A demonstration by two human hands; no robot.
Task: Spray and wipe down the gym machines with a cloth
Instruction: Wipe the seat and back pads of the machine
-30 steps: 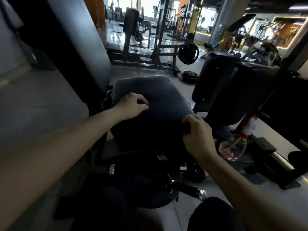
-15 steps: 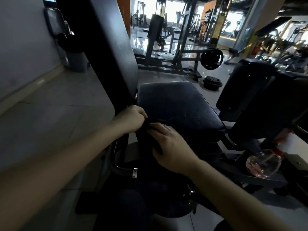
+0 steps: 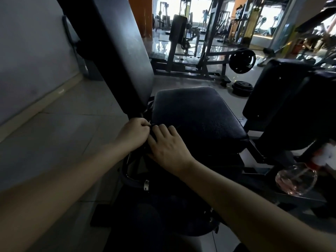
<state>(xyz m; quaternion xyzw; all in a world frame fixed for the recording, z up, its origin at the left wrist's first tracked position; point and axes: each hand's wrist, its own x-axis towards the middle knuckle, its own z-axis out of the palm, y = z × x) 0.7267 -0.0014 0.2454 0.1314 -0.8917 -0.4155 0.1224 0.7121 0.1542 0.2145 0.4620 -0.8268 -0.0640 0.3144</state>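
Head view. The left hand (image 3: pixel 133 134) and right hand (image 3: pixel 168 146) now meet at the near-left corner of the seat pad (image 3: pixel 196 113). A second ago they were well apart, one at each near corner, with the dark cloth (image 3: pixel 150 138) spread over the pad. The cloth is now gathered into a bunch under and between the fingers, and the pad's top is bare.

The left fingers (image 3: pixel 143 124) are curled and appear to pinch an edge of the cloth. The right fingers (image 3: pixel 163 129) lie spread and nearly straight, pressing on the bunch. In this dim light the cloth's outline is hard to trace.

Judged from this, the pass over the seat is finished and the cloth is being collected for the next surface — likely the backrest pad (image 3: pixel 118 51), which rises just beyond the left fingers.

The spray bottle (image 3: pixel 296 179) stands well to the right of the right fingers, on the machine's low frame, untouched. A curved frame bar (image 3: pixel 131 177) runs just below the hands. A second dark pad (image 3: pixel 283 106) stands between the fingers and the bottle — any reach must pass beneath it. Weight plates (image 3: pixel 242 88) lie on the floor far beyond.
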